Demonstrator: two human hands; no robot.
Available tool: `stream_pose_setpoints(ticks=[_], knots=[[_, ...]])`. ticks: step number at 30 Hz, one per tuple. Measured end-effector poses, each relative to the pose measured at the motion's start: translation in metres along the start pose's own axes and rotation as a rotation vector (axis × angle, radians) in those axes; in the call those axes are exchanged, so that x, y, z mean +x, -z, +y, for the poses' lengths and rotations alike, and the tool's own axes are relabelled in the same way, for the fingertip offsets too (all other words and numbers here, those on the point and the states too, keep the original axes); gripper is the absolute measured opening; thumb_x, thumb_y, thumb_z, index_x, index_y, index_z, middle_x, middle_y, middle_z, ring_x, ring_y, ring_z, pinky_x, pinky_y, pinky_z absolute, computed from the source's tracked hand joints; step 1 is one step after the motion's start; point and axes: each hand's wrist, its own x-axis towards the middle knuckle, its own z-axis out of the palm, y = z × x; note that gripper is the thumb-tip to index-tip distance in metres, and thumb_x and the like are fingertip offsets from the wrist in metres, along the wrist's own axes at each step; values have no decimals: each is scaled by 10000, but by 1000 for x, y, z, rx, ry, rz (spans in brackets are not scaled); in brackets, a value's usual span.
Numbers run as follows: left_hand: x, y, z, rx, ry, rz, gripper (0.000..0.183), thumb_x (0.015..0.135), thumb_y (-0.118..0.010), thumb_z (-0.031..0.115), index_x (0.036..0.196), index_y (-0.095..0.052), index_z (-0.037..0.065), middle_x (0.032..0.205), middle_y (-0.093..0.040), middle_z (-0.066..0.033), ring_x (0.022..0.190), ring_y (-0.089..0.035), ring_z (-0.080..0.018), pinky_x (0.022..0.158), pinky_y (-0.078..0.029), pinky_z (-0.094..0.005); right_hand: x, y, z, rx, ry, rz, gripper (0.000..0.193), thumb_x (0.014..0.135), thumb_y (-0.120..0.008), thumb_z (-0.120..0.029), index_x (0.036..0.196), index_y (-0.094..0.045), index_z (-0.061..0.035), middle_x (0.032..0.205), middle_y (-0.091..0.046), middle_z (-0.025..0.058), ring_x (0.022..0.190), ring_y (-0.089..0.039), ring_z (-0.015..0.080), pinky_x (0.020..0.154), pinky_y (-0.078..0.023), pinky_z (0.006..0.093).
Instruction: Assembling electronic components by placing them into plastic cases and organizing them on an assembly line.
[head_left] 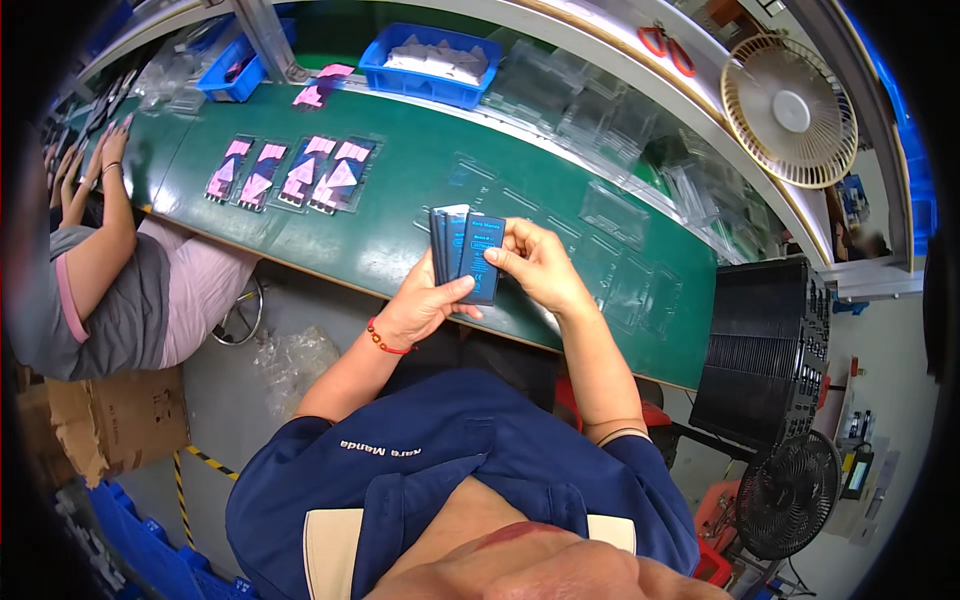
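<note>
Over the near edge of the green table, my left hand [415,308] is closed around a small fanned bunch of flat black phone batteries [448,245] with blue print. My right hand [542,268] pinches the right edge of the front battery [482,262], which overlaps the others. My left thumb rests on its lower left side. Beyond my hands, clear plastic trays [612,215] lie on the table [410,150]. Farther left, several clear packs [343,178] hold dark flat pieces with pink and white papers.
At the back, a blue bin [425,85] holds white packets, beside stacked clear plastic trays [575,95]. Red-handled scissors [668,50] and a cream fan [790,110] are by the shelf. A black stack [760,350] stands right. Another person's arms [110,190] rest at the left.
</note>
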Motion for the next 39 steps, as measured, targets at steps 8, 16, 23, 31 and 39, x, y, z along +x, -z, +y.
stream_pose_setpoints(ticks=[8,16,23,31,39], knots=[[-23,28,25,-143,-162,164,491,947,-513,16,1382,-299,94,1241,-547,-174,1132,-588,-283,920,-536,-451,84,-7,9,-580,127,377,410,798,-718,-115,1183,-592,-55,683,-612,58,670,-584,169,729,-423,335],[-18,26,22,-35,-135,225,493,920,-541,-26,1349,-330,92,1220,-564,-143,1090,-610,-254,863,-569,-417,75,-20,6,-1118,283,401,476,762,-763,-258,1176,-619,-72,647,-609,17,754,-584,186,786,-375,371],[-2,10,13,110,-99,257,489,905,-580,-17,1326,-354,88,1181,-587,-117,1020,-643,-228,772,-605,-382,32,-10,5,-292,145,93,463,796,-730,-81,1225,-558,-54,603,-494,-29,576,-480,48,556,-417,247],[4,7,0,-53,-85,137,528,909,-543,-30,1370,-308,76,1261,-550,-195,1167,-576,-300,902,-554,-444,32,26,20,-1007,101,400,419,717,-792,-267,1081,-656,-110,622,-593,-24,776,-568,194,838,-329,390],[6,-2,-3,152,-88,208,534,871,-622,-30,1328,-369,81,1181,-588,-127,1039,-638,-229,760,-619,-363,5,4,5,-395,213,243,533,802,-747,-148,1284,-535,-65,676,-611,11,673,-561,109,691,-420,277]])
